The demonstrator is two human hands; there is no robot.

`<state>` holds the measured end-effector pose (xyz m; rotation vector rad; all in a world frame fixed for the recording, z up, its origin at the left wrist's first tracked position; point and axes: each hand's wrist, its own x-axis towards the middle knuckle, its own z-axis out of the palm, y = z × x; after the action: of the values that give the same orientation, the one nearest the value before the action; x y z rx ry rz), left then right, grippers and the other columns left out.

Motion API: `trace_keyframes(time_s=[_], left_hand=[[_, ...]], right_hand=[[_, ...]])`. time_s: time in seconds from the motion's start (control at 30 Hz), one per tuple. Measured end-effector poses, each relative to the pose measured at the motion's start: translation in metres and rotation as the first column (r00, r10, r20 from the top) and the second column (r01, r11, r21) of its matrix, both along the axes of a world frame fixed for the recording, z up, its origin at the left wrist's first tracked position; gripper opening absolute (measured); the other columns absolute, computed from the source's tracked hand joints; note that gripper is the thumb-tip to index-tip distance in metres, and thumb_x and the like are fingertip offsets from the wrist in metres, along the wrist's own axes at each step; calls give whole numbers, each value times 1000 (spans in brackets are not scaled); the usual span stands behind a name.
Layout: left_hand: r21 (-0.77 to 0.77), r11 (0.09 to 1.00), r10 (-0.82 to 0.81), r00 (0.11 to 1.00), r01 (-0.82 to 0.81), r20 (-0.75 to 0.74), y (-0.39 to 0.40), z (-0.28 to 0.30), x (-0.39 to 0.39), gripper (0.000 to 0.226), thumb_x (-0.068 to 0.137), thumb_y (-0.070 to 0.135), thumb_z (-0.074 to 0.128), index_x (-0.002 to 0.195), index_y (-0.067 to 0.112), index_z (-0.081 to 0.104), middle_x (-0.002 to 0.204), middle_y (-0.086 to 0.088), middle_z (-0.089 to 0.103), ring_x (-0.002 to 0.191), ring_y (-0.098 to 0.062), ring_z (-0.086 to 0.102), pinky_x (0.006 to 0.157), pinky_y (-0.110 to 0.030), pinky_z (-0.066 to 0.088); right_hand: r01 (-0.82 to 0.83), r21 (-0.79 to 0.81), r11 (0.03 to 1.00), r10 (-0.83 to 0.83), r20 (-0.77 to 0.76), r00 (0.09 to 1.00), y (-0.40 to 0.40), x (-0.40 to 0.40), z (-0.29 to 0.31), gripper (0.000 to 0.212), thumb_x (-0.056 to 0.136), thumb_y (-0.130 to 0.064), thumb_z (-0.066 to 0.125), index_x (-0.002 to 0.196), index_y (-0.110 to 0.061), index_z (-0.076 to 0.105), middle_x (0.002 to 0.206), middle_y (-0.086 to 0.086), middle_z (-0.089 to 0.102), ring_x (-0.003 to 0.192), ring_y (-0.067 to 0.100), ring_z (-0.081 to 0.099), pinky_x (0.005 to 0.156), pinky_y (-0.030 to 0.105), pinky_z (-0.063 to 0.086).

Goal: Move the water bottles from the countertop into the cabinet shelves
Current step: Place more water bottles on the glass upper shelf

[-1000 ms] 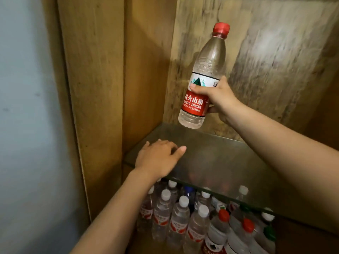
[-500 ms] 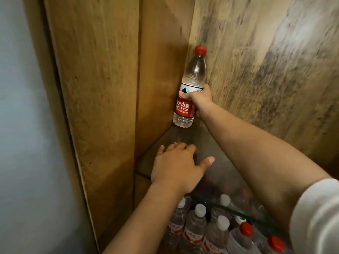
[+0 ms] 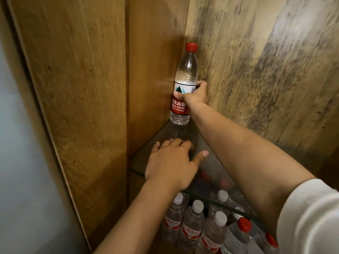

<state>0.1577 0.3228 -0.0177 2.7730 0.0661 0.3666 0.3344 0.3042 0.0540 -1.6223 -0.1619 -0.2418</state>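
The wooden cabinet [image 3: 88,107] fills the view from nine o'clock round to three, its side panel and stained back wall meeting in a corner near twelve. A glass shelf [image 3: 229,162] runs from that corner down toward four o'clock, and through and below it, at five to six o'clock, stand the stored bottles [image 3: 192,222], mostly white-capped with a few red caps among them.

The left hand [image 3: 170,164] lies palm-down on the glass at centre, fingers [image 3: 176,143] straight and a little apart, holding nothing, seemingly steadying against the shelf.

The right hand [image 3: 194,94] reaches to twelve o'clock, fingers curled and clamped round the label band of the Nongfu Spring water bottle [image 3: 183,85]. It stands upright in the back corner, red cap up, beside both wooden walls; whether its base already sits on the glass or hangs just above is hard to judge.

The bottle looks full, so moderately heavy for its size. Thin plastic walls will give under a squeeze and the smooth shoulder would slip, so the papered mid-body is the sound place to hold. Glass beneath calls for a gentle set-down.
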Motion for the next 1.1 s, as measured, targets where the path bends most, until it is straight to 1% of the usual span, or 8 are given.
trace_keyframes(time_s=[0.17, 0.4, 0.6, 0.67, 0.77, 0.87, 1.0, 1.1], left_hand=[[-3, 1000, -1, 1000, 1, -4, 0, 1, -1, 51, 89, 65, 21, 122, 36, 47, 134, 7, 48, 128, -17, 40, 112, -43, 24], [-17, 1000, 1, 1000, -2, -5, -1, 0, -2, 52, 91, 63, 17, 123, 35, 46, 137, 7, 47, 130, -18, 37, 113, -43, 21], [-16, 1000, -5, 1000, 5, -7, 1, 1, -1, 52, 91, 63, 16, 122, 34, 47, 134, 5, 48, 129, -19, 38, 111, -44, 22], [-7, 1000, -9, 1000, 9, -12, 1, 2, -1, 52, 91, 62, 16, 121, 34, 47, 133, 5, 49, 128, -20, 39, 110, -44, 24], [-1, 1000, -10, 1000, 10, -1, 1, 1, -1, 52, 92, 61, 19, 124, 32, 48, 135, 4, 49, 129, -20, 40, 110, -44, 24], [-17, 999, 29, 999, -28, 26, -1, 0, -3, 56, 92, 61, 24, 133, 27, 42, 139, 2, 47, 131, -21, 39, 110, -45, 24], [-74, 997, 46, 986, -34, 162, -3, 0, -11, 47, 92, 53, 39, 131, 28, 43, 128, 1, 55, 114, -24, 53, 89, -41, 44], [-97, 994, -34, 972, 59, 234, -3, 1, -17, 36, 92, 44, 46, 124, 29, 49, 123, 2, 58, 109, -21, 55, 80, -36, 45]], right_hand=[[72, -136, 988, -71, 13, 997, -3, 3, -1, 74, 62, -27, 84, 124, -28, 44, 129, 7, 38, 115, 30, 47, 99, 46, 42], [55, -191, 980, -50, 29, 998, -6, 5, -6, 80, 63, -30, 83, 129, -29, 39, 131, 8, 42, 120, 33, 45, 100, 51, 41], [-175, -183, 967, 157, -112, 981, -24, -9, 2, 86, 71, -7, 77, 139, -25, 27, 137, 8, 45, 123, 32, 45, 96, 54, 44], [-239, -216, 947, 213, -136, 968, -36, -23, 5, 86, 75, -1, 70, 141, -25, 22, 136, 8, 47, 118, 30, 49, 88, 50, 48], [-268, -281, 921, 243, -123, 962, -55, -50, 11, 74, 79, -1, 66, 139, -20, 27, 126, 6, 52, 96, 19, 51, 65, 34, 51], [-271, -268, 925, 249, -111, 962, -80, -85, 15, 54, 83, -3, 62, 131, -16, 43, 92, 1, 57, 69, 8, 49, 50, 20, 44], [-285, -309, 907, 271, -89, 958, -123, -133, 14, 22, 86, -6, 58, 103, -20, 56, 83, 2, 57, 69, 10, 52, 62, 25, 46], [-278, -310, 909, 281, -35, 959, -161, -170, 8, 17, 86, -5, 57, 90, -21, 61, 76, -2, 63, 67, 10, 58, 61, 23, 49]])
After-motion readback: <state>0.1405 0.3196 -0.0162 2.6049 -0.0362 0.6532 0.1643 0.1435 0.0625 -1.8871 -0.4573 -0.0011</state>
